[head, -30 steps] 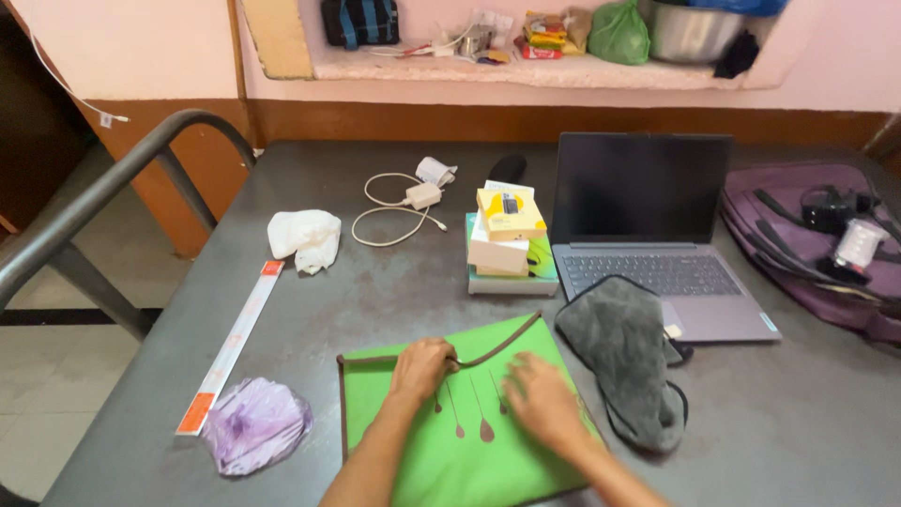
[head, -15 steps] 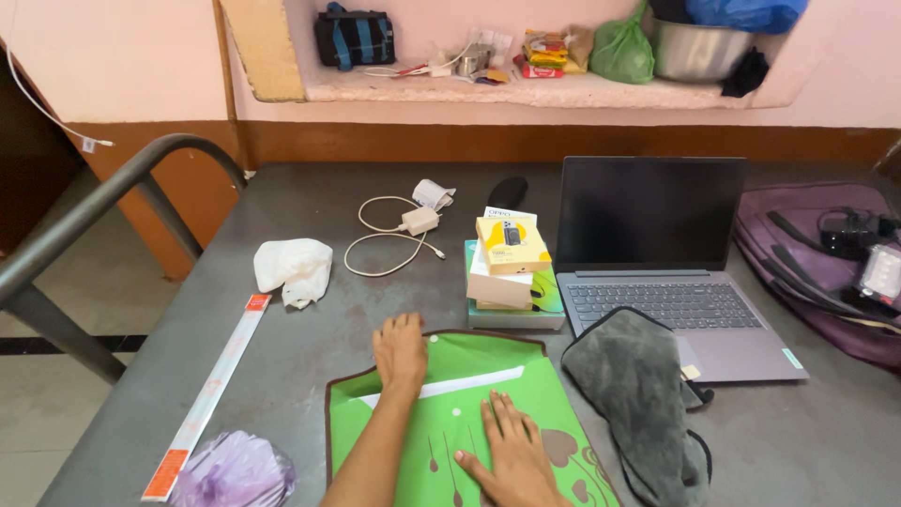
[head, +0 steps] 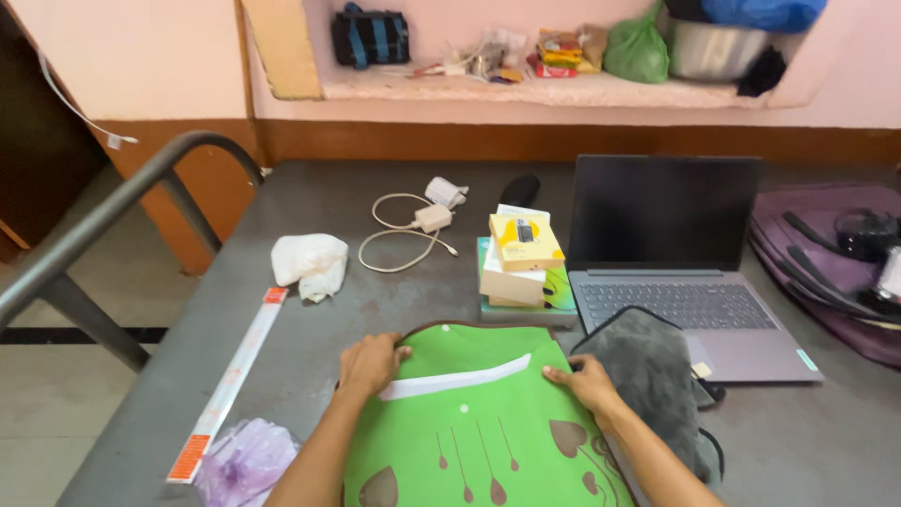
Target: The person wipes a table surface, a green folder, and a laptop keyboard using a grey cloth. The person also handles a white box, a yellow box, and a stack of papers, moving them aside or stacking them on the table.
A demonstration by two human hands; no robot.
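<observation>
At folder [head: 469,422] edges, hands [head: 371,361] (apparently gripping).

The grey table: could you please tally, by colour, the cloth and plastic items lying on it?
Green folder: 1
Grey cloth: 1
White cloth: 1
Purple plastic bag: 1
Total: 4
Left hand and right hand grip the folder's edges.

The green folder [head: 479,422] under my hands looks like smooth, faintly glossy plastic with a brown cloth-like trim. The grey towel [head: 648,376] beside it is soft, matt cloth. The table [head: 375,300] is dull, scuffed grey metal.
</observation>
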